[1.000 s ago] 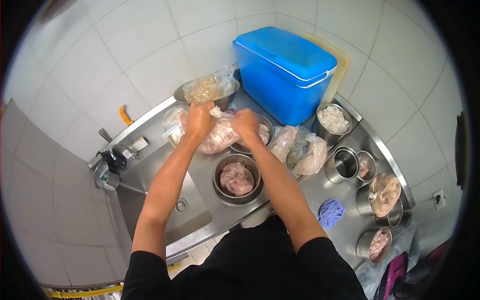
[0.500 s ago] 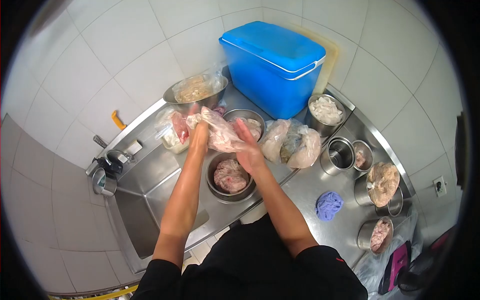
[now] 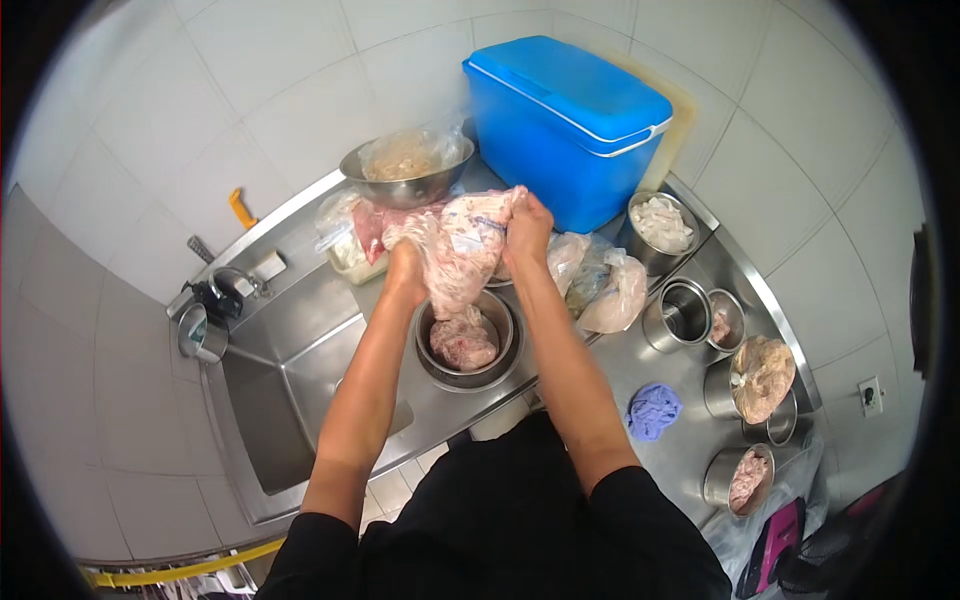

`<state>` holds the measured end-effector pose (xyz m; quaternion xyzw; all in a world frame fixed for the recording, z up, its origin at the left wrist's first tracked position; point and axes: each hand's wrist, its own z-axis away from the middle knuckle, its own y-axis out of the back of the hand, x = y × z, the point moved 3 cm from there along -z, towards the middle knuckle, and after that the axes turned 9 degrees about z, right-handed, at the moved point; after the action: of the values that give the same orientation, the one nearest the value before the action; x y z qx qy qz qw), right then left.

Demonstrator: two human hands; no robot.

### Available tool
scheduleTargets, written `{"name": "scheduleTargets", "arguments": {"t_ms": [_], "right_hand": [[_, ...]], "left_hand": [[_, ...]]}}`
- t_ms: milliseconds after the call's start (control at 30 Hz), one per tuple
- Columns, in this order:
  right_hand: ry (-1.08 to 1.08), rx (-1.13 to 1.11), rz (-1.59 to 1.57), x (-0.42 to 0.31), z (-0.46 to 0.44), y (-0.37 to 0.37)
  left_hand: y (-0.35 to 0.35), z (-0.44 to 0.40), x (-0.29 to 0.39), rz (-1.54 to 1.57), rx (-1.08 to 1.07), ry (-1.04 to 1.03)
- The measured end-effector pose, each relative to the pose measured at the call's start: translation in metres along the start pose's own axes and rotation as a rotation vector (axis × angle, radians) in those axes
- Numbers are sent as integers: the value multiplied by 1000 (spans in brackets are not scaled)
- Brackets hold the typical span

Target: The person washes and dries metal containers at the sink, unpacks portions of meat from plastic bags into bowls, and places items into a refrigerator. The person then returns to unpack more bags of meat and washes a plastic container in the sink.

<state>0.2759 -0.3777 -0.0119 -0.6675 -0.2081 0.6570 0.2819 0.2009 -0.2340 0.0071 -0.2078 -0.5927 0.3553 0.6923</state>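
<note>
A clear plastic bag of pale pink raw meat (image 3: 462,262) hangs between my hands over the steel counter. My left hand (image 3: 404,270) is closed around its left side, fingers partly hidden behind the plastic. At the upper right corner, my right hand (image 3: 528,234) grips the bag in a closed fist. The bag's lower end hangs over a round steel pot (image 3: 509,350), where a lump of raw meat (image 3: 464,345) lies. I cannot tell whether bag and lump touch.
The sink (image 3: 280,400) lies left. Behind stand a steel bowl with a bag (image 3: 410,190) and a blue cooler (image 3: 565,130). Filled bags (image 3: 615,295), steel containers (image 3: 680,315) and a crumpled purple cloth (image 3: 655,411) are at right.
The bag has swung from lying sideways to hanging down over the pot. My right hand has moved up and closed on its corner; before, it was flat against the bag's right end.
</note>
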Motion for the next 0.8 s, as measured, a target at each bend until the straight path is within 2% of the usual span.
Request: {"name": "scheduleTargets", "arguments": {"t_ms": [67, 100, 167, 200, 267, 300, 367, 400, 433, 500, 533, 567, 600, 633, 700, 733, 800], "right_hand": [[323, -67, 512, -23, 12, -14], [318, -61, 516, -27, 18, -18], [522, -86, 786, -35, 35, -29], [609, -66, 847, -36, 43, -32], [589, -88, 813, -23, 46, -28], [571, -116, 771, -15, 48, -28], [540, -157, 763, 2, 53, -27], [526, -163, 905, 8, 59, -29], [510, -173, 1050, 18, 61, -30], [480, -246, 1041, 44, 48, -27], [354, -313, 1039, 41, 49, -28], [232, -375, 1033, 37, 49, -31], [363, -419, 1062, 25, 54, -40], [354, -418, 1065, 23, 59, -44], [386, -487, 1104, 17, 68, -59], [348, -499, 1158, 7, 70, -65], [393, -493, 1130, -1, 70, -69]], "left_hand": [[13, -5, -12, 12, 19, 7], [20, -9, -19, 22, 19, 16], [29, -4, -23, 48, 33, 18], [27, 6, -17, -91, -33, -5], [51, 4, -11, -309, -161, -66], [54, 8, -8, -309, -162, -64], [54, 21, -3, -560, -380, -218], [44, 31, -4, -591, -487, -179], [39, 37, -10, -587, -483, -179], [31, 46, -23, -1051, -399, -380], [31, 47, -29, -1049, -387, -378], [29, 48, -31, -1148, -359, -531], [29, 49, -33, -1245, -331, -682], [36, 47, -38, -1243, -330, -673], [51, 33, -48, -1045, -249, -472], [50, 30, -50, -1045, -256, -467], [42, 32, -44, -913, -262, -776]]}}
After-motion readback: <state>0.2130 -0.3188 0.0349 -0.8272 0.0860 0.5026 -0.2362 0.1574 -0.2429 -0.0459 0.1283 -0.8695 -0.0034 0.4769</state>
